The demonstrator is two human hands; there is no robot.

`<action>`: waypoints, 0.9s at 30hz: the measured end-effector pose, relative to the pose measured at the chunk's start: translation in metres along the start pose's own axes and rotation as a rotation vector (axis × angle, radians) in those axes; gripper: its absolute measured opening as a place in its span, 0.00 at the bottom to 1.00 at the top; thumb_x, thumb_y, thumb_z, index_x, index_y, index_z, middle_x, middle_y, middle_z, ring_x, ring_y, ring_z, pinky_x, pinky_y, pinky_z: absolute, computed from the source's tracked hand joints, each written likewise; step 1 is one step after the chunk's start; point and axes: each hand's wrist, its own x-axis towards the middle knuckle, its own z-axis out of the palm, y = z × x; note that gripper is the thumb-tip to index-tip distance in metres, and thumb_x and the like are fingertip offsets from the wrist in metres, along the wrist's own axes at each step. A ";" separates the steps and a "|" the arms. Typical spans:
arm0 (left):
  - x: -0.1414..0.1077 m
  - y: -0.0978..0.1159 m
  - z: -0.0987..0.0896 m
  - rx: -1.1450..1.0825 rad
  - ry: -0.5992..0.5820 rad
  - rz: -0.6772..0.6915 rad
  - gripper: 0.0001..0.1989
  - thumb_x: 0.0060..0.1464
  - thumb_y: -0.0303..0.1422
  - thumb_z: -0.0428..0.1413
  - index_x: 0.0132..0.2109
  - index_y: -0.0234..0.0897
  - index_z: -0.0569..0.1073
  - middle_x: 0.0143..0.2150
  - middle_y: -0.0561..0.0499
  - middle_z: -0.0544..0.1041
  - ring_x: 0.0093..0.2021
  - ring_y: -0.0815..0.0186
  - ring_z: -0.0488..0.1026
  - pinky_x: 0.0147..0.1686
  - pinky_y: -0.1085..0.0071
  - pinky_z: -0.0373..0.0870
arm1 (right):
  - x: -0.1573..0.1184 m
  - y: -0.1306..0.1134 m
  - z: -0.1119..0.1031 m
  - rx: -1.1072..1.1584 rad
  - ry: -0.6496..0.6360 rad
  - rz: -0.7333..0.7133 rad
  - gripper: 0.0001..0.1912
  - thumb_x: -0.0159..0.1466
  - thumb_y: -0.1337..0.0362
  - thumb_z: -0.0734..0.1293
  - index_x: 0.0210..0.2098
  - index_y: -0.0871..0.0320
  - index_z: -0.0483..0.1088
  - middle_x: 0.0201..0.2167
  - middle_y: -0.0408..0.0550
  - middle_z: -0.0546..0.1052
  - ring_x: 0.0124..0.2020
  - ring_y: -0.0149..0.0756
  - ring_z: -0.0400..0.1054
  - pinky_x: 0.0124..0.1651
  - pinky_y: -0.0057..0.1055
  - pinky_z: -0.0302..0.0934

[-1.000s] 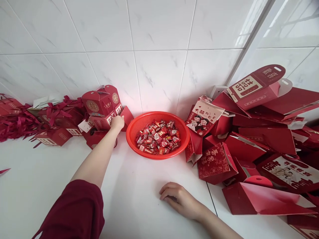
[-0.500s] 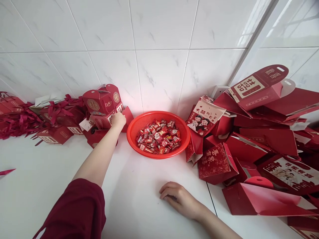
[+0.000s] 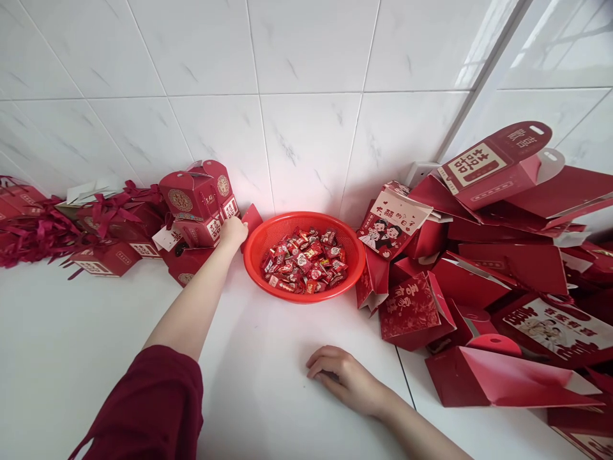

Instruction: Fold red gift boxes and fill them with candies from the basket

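My left hand (image 3: 233,234) reaches to the small stack of red gift boxes (image 3: 194,201) by the wall. Its fingers are closed and partly hidden, around a red gift box whose panel (image 3: 252,218) sticks out on the right; most of that box is out of sight behind the hand. My right hand (image 3: 347,378) rests on the white table (image 3: 268,364), fingers loosely curved and the thumb apart, holding nothing I can see. Between and beyond the hands stands a red plastic basket (image 3: 353,281) with many red-wrapped candies (image 3: 306,263) in it.
A large jumbled pile of red folded boxes (image 3: 512,268) covers the right side. On the left, against the wall, lie several red boxes with ribbons (image 3: 108,214). The tiled wall (image 3: 306,153) bounds the back, with a white socket (image 3: 421,171) near the right pile.
My left hand has shifted slightly right, and the red panel beside it shows smaller and farther right. My right hand stays put. The view has tilted very slightly.
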 end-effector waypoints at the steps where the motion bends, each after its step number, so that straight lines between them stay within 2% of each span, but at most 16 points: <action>1: 0.000 0.002 0.001 -0.003 0.003 0.003 0.19 0.63 0.38 0.56 0.56 0.32 0.70 0.55 0.41 0.73 0.51 0.58 0.73 0.50 0.55 0.74 | 0.000 0.000 0.000 -0.001 0.000 0.000 0.14 0.65 0.75 0.62 0.42 0.53 0.76 0.45 0.48 0.78 0.46 0.37 0.72 0.51 0.34 0.67; 8: 0.003 0.016 0.008 -0.018 0.014 0.041 0.19 0.63 0.38 0.56 0.56 0.33 0.70 0.55 0.42 0.72 0.51 0.58 0.73 0.50 0.55 0.74 | 0.001 0.000 0.000 0.002 -0.001 -0.001 0.15 0.65 0.76 0.62 0.42 0.53 0.76 0.45 0.48 0.78 0.46 0.36 0.72 0.51 0.33 0.67; 14: 0.004 0.016 0.010 -0.023 -0.007 0.035 0.19 0.63 0.38 0.56 0.56 0.32 0.70 0.55 0.41 0.72 0.51 0.58 0.73 0.49 0.56 0.74 | 0.001 0.002 0.003 -0.001 0.014 -0.009 0.16 0.64 0.76 0.62 0.42 0.53 0.76 0.44 0.46 0.78 0.45 0.35 0.72 0.50 0.31 0.66; 20: 0.001 0.014 0.000 -0.054 -0.083 -0.022 0.18 0.63 0.39 0.56 0.56 0.33 0.70 0.55 0.42 0.72 0.51 0.58 0.73 0.50 0.55 0.73 | 0.001 0.003 0.003 -0.016 0.021 -0.028 0.16 0.63 0.78 0.63 0.41 0.54 0.76 0.43 0.47 0.78 0.45 0.34 0.72 0.50 0.30 0.66; 24: -0.017 0.007 -0.009 -0.115 -0.092 -0.005 0.19 0.64 0.40 0.55 0.57 0.34 0.70 0.55 0.42 0.72 0.52 0.58 0.73 0.51 0.53 0.72 | 0.000 0.004 0.004 -0.033 0.022 -0.060 0.16 0.63 0.78 0.63 0.41 0.54 0.76 0.43 0.47 0.78 0.45 0.34 0.72 0.50 0.30 0.66; 27: -0.045 0.000 -0.009 -0.177 -0.026 0.039 0.26 0.64 0.45 0.53 0.61 0.33 0.67 0.58 0.38 0.71 0.56 0.52 0.71 0.54 0.49 0.69 | -0.001 0.005 0.005 -0.047 0.030 -0.079 0.15 0.64 0.77 0.63 0.42 0.55 0.76 0.43 0.48 0.78 0.45 0.34 0.72 0.50 0.30 0.66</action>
